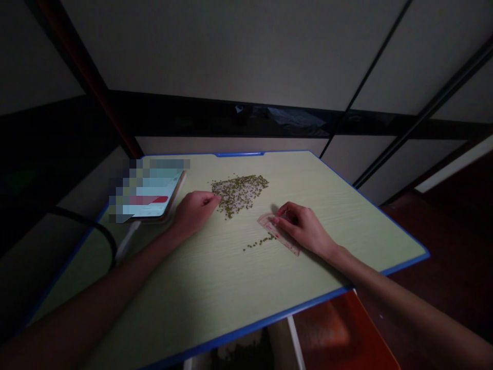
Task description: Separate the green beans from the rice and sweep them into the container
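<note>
A loose patch of small green beans mixed with pale grains is spread over the light tabletop. At its left edge rests my left hand, fingers curled with thumb and fingertips pinched together; whatever they hold, if anything, is too small to make out. My right hand grips a clear plastic protractor with pink markings between thumb and fingers, tilted on the table right of the patch. Beside the protractor's lower left edge runs a short line of green beans.
A tablet with a lit, partly blurred screen lies at the left, with a cable at its near edge. Blue edging rims the table. Below the front edge are a pale-walled container with dark contents and an orange surface. Cabinet panels stand behind.
</note>
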A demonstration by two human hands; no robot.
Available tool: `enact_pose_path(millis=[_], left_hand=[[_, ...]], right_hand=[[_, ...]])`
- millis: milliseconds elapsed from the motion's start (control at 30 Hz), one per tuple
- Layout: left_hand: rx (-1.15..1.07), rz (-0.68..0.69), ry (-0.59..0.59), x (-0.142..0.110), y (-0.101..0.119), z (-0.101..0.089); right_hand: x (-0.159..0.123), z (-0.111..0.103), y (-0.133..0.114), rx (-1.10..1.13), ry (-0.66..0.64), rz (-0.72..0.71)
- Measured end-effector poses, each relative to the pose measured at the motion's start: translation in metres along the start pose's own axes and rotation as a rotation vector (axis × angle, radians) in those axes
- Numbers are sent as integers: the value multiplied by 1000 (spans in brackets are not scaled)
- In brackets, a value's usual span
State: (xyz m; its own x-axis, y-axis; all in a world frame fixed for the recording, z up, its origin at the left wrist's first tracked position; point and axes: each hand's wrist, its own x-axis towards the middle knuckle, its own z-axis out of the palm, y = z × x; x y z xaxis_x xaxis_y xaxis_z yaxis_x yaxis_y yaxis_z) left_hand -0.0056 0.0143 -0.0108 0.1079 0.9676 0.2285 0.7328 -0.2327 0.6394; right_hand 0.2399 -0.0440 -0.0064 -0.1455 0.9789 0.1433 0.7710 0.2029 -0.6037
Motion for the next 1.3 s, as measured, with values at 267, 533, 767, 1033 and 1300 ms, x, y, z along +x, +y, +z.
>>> enact_pose_path(millis=[267, 533, 767, 1033, 1300], left_hand=[[1, 12, 0, 0, 0, 2], [5, 14, 4, -1, 1, 1], [12, 21, 3, -1, 1, 2], [18, 11, 2, -1, 1, 2], [25, 12, -1, -1, 3, 1]], right_hand=[[-5, 15, -18, 95, -90, -93], [-7, 24, -38, 210, -220, -194], [-14, 25, -45, 264, -307, -228], [-23, 28, -47, 290, -340, -186], [-31, 31, -52, 324, -356, -159]])
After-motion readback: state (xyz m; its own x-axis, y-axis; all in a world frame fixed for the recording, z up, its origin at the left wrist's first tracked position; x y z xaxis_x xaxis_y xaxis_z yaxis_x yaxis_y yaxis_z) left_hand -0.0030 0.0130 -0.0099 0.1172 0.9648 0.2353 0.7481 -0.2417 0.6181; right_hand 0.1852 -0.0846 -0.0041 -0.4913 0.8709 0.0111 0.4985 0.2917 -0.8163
